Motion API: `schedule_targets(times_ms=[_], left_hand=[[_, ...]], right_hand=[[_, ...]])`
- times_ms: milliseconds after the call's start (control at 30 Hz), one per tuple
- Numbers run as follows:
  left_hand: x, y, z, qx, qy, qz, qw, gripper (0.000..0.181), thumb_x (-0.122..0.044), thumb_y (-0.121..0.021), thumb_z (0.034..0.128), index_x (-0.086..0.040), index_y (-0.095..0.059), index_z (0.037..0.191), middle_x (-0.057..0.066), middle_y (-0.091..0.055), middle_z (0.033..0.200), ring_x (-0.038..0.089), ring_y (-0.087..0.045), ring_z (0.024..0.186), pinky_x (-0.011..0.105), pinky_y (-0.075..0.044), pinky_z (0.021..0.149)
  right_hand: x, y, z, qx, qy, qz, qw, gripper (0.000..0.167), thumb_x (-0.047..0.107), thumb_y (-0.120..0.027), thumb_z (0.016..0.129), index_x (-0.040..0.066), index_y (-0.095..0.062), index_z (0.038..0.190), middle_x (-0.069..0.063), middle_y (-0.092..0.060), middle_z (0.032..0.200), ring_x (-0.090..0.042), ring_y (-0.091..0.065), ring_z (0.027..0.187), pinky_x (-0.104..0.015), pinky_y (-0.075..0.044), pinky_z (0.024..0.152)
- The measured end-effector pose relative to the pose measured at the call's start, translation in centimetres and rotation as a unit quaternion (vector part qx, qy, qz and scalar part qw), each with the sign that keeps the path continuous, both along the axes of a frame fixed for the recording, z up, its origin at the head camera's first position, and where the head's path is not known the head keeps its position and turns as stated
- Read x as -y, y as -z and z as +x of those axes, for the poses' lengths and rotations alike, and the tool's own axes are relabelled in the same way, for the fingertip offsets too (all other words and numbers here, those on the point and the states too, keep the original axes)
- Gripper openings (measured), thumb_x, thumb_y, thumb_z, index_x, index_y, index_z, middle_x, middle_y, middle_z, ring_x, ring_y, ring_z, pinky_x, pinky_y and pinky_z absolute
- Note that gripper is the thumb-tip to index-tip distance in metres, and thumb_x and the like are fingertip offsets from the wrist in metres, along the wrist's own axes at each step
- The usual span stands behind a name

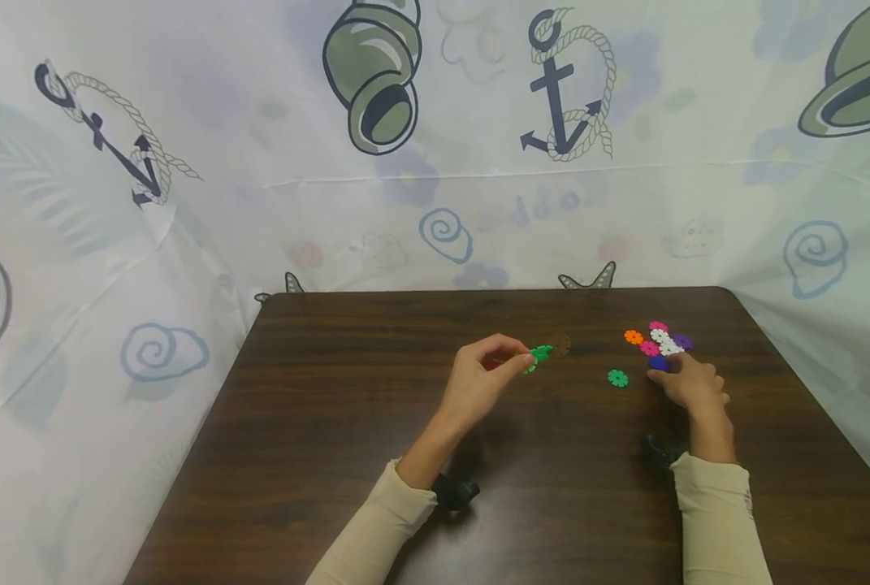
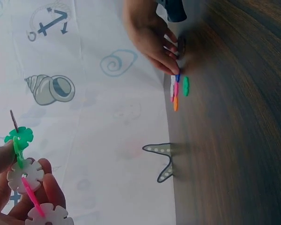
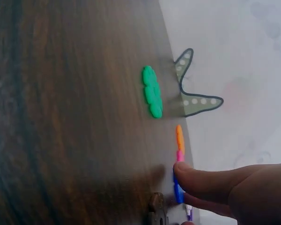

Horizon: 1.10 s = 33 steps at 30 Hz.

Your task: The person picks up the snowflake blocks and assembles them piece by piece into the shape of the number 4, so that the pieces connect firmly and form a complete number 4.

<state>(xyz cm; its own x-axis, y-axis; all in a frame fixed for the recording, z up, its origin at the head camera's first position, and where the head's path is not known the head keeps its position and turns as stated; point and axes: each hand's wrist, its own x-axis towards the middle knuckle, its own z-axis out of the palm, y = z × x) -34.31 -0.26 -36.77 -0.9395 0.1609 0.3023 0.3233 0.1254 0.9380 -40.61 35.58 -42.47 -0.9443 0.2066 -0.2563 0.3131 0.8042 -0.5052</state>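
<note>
My left hand [image 1: 474, 382] pinches a chain of notched, flower-shaped interlocking plastic discs above the table. In the left wrist view the chain has a thin brown disc [image 2: 14, 120] at its end, then green discs [image 2: 23, 136], a white disc [image 2: 25, 176], a pink disc [image 2: 33, 197] and another white disc [image 2: 49, 215]. At the far right, my right hand [image 1: 690, 383] has its thumb and finger about a blue disc [image 1: 657, 363] at the near side of a small pile. White discs [image 1: 660, 335], pink discs [image 1: 649, 348] and a purple disc [image 1: 682, 341] lie there.
An orange disc [image 1: 633, 336] lies at the pile's left, and a loose green disc [image 1: 617, 378] nearer me. Beside the right hand is a brown disc [image 3: 157, 208]. The dark wooden table [image 1: 318, 422] ends at a patterned cloth [image 1: 361, 219] behind.
</note>
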Motion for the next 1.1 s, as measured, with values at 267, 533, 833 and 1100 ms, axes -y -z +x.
schedule_targets(times_ms=[267, 533, 833, 1100], left_hand=[[0.1, 0.1, -0.1, 0.006, 0.022, 0.007, 0.9997, 0.010, -0.026, -0.075, 0.0943, -0.018, -0.075, 0.100, 0.004, -0.074, 0.092, 0.025, -0.066, 0.082, 0.025, -0.051, 0.068], [0.1, 0.0, -0.1, 0.005, 0.025, -0.006, 0.9997, 0.009, -0.027, -0.073, 0.0963, -0.019, -0.072, 0.102, 0.004, -0.076, 0.093, 0.019, -0.067, 0.082, 0.026, -0.049, 0.068], [-0.1, 0.0, 0.1, -0.009, 0.033, -0.038, 0.9987, 0.009, -0.023, -0.067, 0.1009, -0.015, -0.066, 0.104, 0.004, -0.074, 0.093, 0.009, -0.065, 0.079, 0.024, -0.053, 0.070], [-0.1, -0.2, 0.1, -0.017, 0.037, -0.022, 0.9989, 0.013, -0.022, -0.066, 0.1003, -0.016, -0.066, 0.111, 0.004, -0.072, 0.100, 0.010, -0.068, 0.085, 0.025, -0.055, 0.074]], right_hand=[[0.8, 0.0, -0.5, -0.016, -0.012, 0.000, 0.9998, 0.062, 0.038, -0.053, 0.105, 0.002, -0.033, 0.152, -0.052, -0.018, 0.147, -0.072, -0.022, 0.133, -0.081, -0.022, 0.102], [1.3, 0.0, -0.7, -0.018, -0.018, 0.002, 0.9997, 0.060, 0.033, -0.059, 0.103, 0.000, -0.038, 0.149, -0.048, -0.024, 0.149, -0.070, -0.025, 0.133, -0.078, -0.025, 0.102], [1.0, -0.6, -0.5, -0.043, -0.051, -0.025, 0.9974, 0.042, 0.023, -0.061, 0.101, -0.011, -0.052, 0.124, -0.039, -0.056, 0.128, -0.056, -0.053, 0.115, -0.067, -0.045, 0.097], [2.5, -2.7, 0.0, -0.070, -0.091, -0.078, 0.9903, 0.050, 0.030, -0.058, 0.105, -0.013, -0.051, 0.128, -0.036, -0.063, 0.124, -0.041, -0.063, 0.104, -0.043, -0.053, 0.079]])
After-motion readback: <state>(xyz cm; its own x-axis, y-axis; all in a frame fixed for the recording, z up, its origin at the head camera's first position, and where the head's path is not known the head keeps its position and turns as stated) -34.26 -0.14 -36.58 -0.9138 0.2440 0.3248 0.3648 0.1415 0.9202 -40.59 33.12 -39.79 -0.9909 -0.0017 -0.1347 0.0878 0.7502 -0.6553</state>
